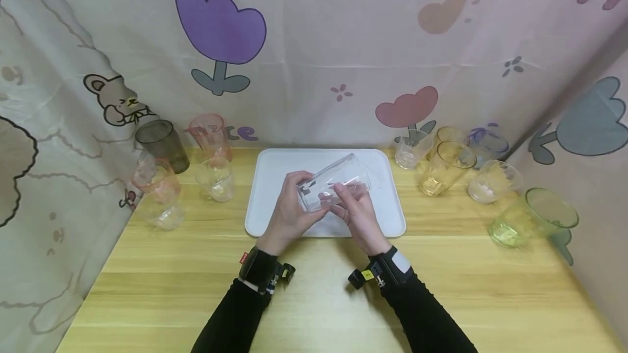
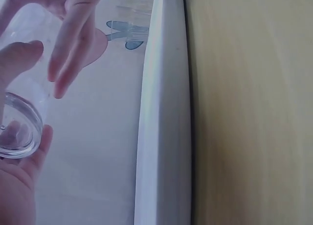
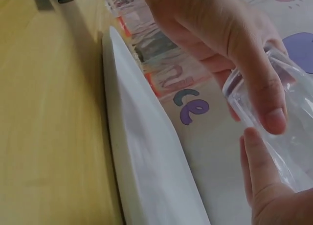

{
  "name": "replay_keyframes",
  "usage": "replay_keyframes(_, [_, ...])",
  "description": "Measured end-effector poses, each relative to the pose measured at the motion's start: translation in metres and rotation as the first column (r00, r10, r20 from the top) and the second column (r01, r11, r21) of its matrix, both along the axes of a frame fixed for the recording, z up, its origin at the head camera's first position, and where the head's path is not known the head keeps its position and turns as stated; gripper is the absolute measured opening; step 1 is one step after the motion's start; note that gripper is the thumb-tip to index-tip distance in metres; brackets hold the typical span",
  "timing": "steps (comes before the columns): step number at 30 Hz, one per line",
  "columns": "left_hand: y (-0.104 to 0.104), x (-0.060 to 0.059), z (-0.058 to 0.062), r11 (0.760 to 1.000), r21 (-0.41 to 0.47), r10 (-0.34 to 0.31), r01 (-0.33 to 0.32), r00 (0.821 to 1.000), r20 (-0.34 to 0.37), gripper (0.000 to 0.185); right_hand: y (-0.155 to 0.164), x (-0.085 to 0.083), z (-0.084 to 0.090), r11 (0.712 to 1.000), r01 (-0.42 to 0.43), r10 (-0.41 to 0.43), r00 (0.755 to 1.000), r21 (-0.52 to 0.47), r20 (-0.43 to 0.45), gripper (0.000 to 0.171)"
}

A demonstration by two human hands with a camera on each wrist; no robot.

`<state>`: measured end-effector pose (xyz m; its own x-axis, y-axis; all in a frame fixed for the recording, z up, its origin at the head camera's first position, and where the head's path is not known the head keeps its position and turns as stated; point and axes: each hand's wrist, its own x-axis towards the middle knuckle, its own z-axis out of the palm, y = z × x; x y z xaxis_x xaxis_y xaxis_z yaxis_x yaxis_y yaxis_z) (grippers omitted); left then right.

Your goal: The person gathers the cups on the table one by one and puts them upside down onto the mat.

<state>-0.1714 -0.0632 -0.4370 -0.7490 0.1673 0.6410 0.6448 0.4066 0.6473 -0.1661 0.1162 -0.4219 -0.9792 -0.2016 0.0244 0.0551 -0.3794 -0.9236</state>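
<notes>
Over a white tray, a clear drinking glass lies tilted between both hands, its thick base toward the left. My left hand grips the base end, fingers wrapped round the far side. My right hand holds the other end, its thumb laid across the near wall. In the left wrist view the round base of the glass shows near the left edge. From the right wrist, the glass wall appears at the right, fingers on both sides of it.
At the left stand a dark grey cup, a pink cup and several clear and pinkish cups. Yellow glasses, small clear cups and a green cup stand at the right. A patterned curtain hangs behind the wooden table.
</notes>
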Motion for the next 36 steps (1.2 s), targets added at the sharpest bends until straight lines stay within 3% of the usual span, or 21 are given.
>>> replay_keyframes(5, [0.0,0.002,0.004,1.0,0.012,0.024,-0.023,0.999,-0.034,0.081,0.006,-0.002,0.005,1.0,-0.017,0.017,1.0,0.01,0.003,0.029])
replay_keyframes(10, [-0.004,0.002,0.01,0.998,0.038,0.05,-0.046,0.995,-0.088,0.081,0.017,-0.008,0.01,0.992,-0.032,0.039,0.998,0.125,-0.049,0.031])
replay_keyframes(13, [-0.009,0.001,0.014,0.996,0.062,0.07,-0.065,0.994,-0.085,0.083,0.025,-0.011,0.013,0.968,-0.026,0.051,0.994,0.25,-0.092,0.037])
replay_keyframes(16, [-0.015,0.0,0.019,0.993,0.079,0.095,-0.09,0.994,-0.062,0.085,0.035,-0.014,0.016,0.92,0.015,0.044,0.989,0.391,-0.141,0.044])
replay_keyframes(18, [-0.02,-0.001,0.022,0.991,0.081,0.114,-0.109,0.991,-0.064,0.087,0.041,-0.016,0.018,0.869,0.085,0.017,0.979,0.488,-0.202,0.047])
replay_keyframes(23, [-0.032,-0.004,0.03,0.983,0.084,0.17,-0.164,0.982,-0.076,0.088,0.062,-0.018,0.022,0.685,0.291,-0.035,0.929,0.668,-0.368,0.041])
replay_keyframes(26, [-0.038,-0.005,0.037,0.973,0.103,0.209,-0.205,0.978,-0.025,0.091,0.076,-0.021,0.023,0.6,0.348,-0.034,0.911,0.72,-0.412,0.038])
replay_keyframes(30, [-0.044,-0.009,0.047,0.955,0.113,0.267,-0.275,0.96,0.081,0.092,0.094,-0.025,0.024,0.488,0.383,-0.031,0.906,0.784,-0.423,0.042])
replay_keyframes(36, [-0.051,-0.02,0.054,0.923,0.051,0.366,-0.38,0.913,0.177,0.085,0.116,-0.024,0.02,0.314,0.353,-0.017,0.93,0.881,-0.367,0.049])
